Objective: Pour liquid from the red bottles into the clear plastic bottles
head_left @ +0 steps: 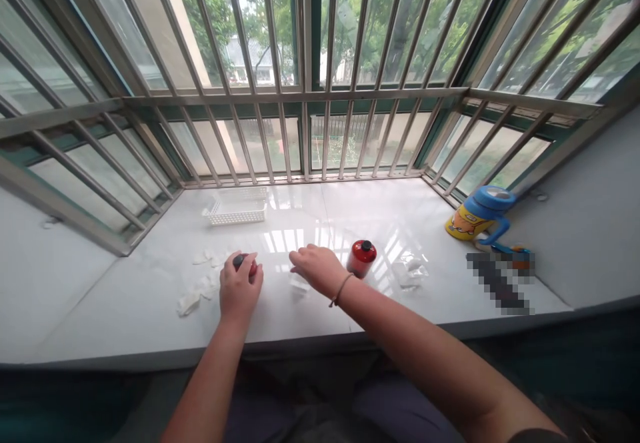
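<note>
Head view: white worktop [150,310] at a barred window.
Left hand [241,288]: closed over a small red bottle [249,264], resting on the worktop.
Right hand [317,268]: fingers curled low over a clear piece [300,284]; grip cannot be told.
Red jar [361,258]: upright, just right of that hand.
Handling: steady the bottle; avoid knocking the jar.

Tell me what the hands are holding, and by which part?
The left hand wraps over the top of a small red bottle. The right hand rests on something clear; a grip cannot be told.
</note>
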Tool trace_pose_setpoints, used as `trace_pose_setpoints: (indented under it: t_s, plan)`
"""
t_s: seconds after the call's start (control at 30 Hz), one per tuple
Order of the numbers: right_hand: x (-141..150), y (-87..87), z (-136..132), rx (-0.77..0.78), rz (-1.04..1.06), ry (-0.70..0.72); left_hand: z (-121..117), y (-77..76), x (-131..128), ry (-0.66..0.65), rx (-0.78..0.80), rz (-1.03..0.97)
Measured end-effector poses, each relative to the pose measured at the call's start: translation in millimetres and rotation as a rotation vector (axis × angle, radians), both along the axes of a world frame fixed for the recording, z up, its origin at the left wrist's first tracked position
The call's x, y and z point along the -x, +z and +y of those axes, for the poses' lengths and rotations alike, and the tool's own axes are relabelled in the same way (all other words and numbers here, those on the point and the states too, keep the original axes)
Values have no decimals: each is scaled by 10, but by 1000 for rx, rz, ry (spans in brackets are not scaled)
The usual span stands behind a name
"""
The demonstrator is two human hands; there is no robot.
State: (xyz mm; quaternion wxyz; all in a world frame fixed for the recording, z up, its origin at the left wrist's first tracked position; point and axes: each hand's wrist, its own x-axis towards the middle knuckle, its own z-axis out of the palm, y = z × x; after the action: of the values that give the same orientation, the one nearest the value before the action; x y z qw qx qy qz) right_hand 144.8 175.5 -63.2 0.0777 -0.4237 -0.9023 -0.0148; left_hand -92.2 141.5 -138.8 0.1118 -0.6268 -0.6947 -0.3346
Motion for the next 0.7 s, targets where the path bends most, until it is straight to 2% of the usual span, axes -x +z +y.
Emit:
trace_pose_setpoints:
  t_s: [0.1,0.23,0.3,0.37,0.47,0.57,0.63,0.7]
  plan:
    - [78,-166,-106,19,-6,11,1,-3,3,-7,-5,4]
    - [-28,-156,-182,4,26,-34,12,-24,6,2,-11,11]
    - [-147,-161,-292,-72,122,-58,19,-40,8,4,-16,9]
    - [-301,-242,-478,-194,286,-105,24,-55,11,2,-23,2]
    - [-581,-515,-819,-303,484,-296,25,-67,15,-2,-25,-4]
    - [-874,-841,-1039,-256,470,-485,19,-57,8,-5,-18,-9]
    - [-1036,-1000,-1045,-204,416,-529,15,-40,-5,-1,-14,-11]
    - [-1150,-1086,-943,-160,347,-523,10,-22,-19,11,-13,-12]
